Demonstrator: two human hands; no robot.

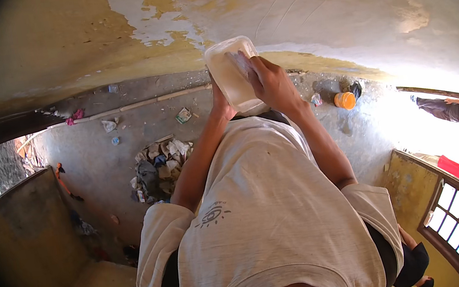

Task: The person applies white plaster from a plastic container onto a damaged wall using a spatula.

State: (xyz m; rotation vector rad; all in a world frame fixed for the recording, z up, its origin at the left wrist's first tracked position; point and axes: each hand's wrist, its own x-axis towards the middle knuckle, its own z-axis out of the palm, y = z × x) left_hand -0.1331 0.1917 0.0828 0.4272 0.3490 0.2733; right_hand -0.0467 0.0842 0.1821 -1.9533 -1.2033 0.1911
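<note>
A rectangular, translucent plastic container [225, 79] is held up in front of my chest, close to the wall. My left hand [223, 105] grips its left side and near edge, with most of the fingers hidden behind it. Something pale coats or fills its inside; I cannot tell which. My right hand [275, 83] is closed on a crumpled whitish piece [242, 64] at the container's right side. Whether that piece is cloth or plastic film does not show clearly.
The wall [155, 30] ahead has peeling paint. A long pole [159, 99] lies along its base. Left on the floor is a rubbish heap [157, 168]; an orange bucket [345, 101] stands right. One person [451, 112] is at the bright doorway, another [412, 264] behind me at right.
</note>
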